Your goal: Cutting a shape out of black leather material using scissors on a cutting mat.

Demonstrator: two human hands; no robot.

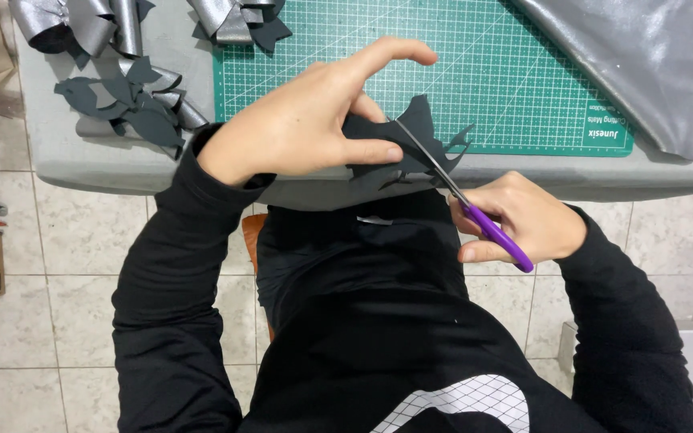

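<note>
Left hand: the left hand (302, 120) pinches a dark sheet piece (399, 148) between thumb and curled fingers, forefinger lifted clear above it; the grip is closed on the sheet.
Right hand: the right hand (523, 220) holds the scissors (463, 196) by their purple handles; the grip is closed around the handles, fingers through the loops as far as can be seen.
Scissors: the blades point up and left across the dark sheet piece, parted only slightly, their tips near the left thumb.
Dark sheet piece: held in the air at the near edge of the tabletop (82, 156), just in front of the green cutting mat (523, 80); its outline is jagged, with pointed tips on the right side.
Doing the cut well: judging by the hold, the sheet should stay taut close to the blades, the left hand turning the piece while the scissors stay steady; the thumb sits near the blade line and should stay out of it.
Cut-out shapes: a pile of dark cut-out shapes (130, 108) lies on the tabletop to the left of the mat.
Silver material: rolled silver strips (98, 24) lie at the far left, and a large silver sheet (651, 56) covers the mat's right corner.
Floor: pale tiles (66, 240) below.
</note>
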